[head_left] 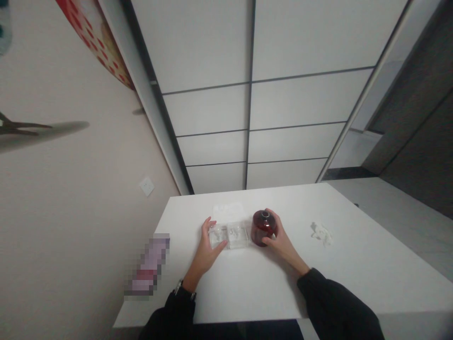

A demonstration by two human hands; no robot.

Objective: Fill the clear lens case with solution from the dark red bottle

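A dark red-brown glass bottle [261, 231] with a round open neck stands upright on the white table. My right hand [279, 236] is wrapped round its right side, thumb in front and fingers behind. Just left of the bottle lies a clear plastic box [238, 236], divided into two square parts; whatever is inside is too faint to name. My left hand [208, 243] grips the left end of this box, with the thumb at its front edge and the fingers at the back. The box and bottle sit close together; I cannot tell whether they touch.
A crumpled white tissue [321, 233] lies on the white table [247, 288], right of the bottle. At the left edge is a blurred-out pinkish flat object [148, 264]. Behind the table stand white panelled doors [215, 113]; a wall with a socket [146, 186] is at left.
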